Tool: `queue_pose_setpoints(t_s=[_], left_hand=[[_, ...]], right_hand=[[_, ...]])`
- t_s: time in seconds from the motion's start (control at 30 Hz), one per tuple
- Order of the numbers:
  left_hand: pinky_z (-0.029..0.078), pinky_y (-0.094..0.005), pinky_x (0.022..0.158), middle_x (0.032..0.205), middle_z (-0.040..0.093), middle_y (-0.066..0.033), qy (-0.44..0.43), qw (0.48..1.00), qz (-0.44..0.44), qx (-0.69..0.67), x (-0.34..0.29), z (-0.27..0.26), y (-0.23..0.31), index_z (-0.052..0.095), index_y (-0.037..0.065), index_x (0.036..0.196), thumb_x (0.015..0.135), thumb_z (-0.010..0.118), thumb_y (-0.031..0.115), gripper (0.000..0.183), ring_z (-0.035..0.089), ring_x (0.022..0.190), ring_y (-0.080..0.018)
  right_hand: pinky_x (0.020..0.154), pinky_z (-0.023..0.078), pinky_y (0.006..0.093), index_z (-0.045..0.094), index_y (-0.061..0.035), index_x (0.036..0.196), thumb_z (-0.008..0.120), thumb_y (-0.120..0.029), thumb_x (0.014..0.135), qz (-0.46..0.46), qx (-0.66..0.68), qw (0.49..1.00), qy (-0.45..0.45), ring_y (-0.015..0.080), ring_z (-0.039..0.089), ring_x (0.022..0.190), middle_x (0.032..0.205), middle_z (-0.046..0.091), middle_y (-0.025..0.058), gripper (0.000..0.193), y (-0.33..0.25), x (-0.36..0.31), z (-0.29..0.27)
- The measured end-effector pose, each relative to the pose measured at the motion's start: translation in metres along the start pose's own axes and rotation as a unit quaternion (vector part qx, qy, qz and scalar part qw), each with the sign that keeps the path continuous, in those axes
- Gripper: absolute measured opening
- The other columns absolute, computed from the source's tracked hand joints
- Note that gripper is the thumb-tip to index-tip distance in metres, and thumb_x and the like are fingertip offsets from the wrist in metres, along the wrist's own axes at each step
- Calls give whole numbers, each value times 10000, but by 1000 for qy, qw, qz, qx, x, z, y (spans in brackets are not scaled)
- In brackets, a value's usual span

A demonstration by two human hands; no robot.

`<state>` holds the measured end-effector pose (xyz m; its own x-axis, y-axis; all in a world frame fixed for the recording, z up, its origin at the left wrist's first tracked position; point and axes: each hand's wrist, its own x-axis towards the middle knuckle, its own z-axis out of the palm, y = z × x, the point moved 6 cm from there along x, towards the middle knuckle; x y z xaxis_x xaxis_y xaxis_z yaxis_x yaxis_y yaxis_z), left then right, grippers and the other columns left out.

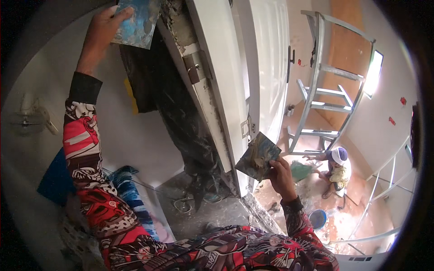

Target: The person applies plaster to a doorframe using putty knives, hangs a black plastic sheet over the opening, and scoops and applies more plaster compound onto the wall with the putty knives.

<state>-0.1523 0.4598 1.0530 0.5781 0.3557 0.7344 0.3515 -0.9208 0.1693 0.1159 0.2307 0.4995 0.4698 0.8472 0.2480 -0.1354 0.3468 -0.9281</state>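
My left hand (103,28), raised at the upper left, grips a flat square sheet (138,22) smeared with blue and grey. That sheet is close to the rough wall edge (180,27) beside the white door frame (221,67). Lower down, my right hand (282,177) pinches the corner of a second flat square plate (256,156), which carries blotches of grey and tan paste. It is held in front of the frame's lower part. A metal strike plate (195,67) is set in the frame's edge.
A metal ladder (332,70) stands at the right. Below it a person (338,169) crouches on the dusty floor near a blue bucket (318,218). Black plastic sheeting (169,99) hangs left of the frame. A blue striped cloth (131,198) lies at the lower left.
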Motion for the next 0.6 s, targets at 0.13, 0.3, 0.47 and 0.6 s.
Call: queue_pose_setpoints(t_s=[0.13,0.3,0.47,0.6], left_hand=[[504,-311,814,1011,677,-101,7,998,-66,-23,-27,2,-14,648,18,1113,948,623,371,391,663,905,-165],[509,-295,664,873,678,-65,-145,978,83,126,-137,58,78,679,12,1081,956,605,141,195,648,746,-132],[495,-319,579,888,600,-74,-176,921,338,80,-208,161,102,693,82,1088,764,671,68,325,578,736,-234],[506,-345,586,992,620,-89,-206,898,367,131,-235,166,103,686,70,1134,795,632,56,344,591,780,-240]], right_hand=[[709,600,361,565,38,1109,544,42,893,-291,-259,919,-60,301,666,912,1086,602,203,217,-75,11,48],[684,624,362,495,-11,1208,560,30,907,-406,-328,853,11,308,674,909,1128,575,197,311,-115,15,65],[699,629,359,496,55,1216,450,-180,992,-27,189,981,-40,276,699,895,1124,606,193,328,-111,41,75],[692,629,353,496,51,1257,441,-186,993,-49,111,993,-14,245,703,869,1065,641,162,359,-117,39,76]])
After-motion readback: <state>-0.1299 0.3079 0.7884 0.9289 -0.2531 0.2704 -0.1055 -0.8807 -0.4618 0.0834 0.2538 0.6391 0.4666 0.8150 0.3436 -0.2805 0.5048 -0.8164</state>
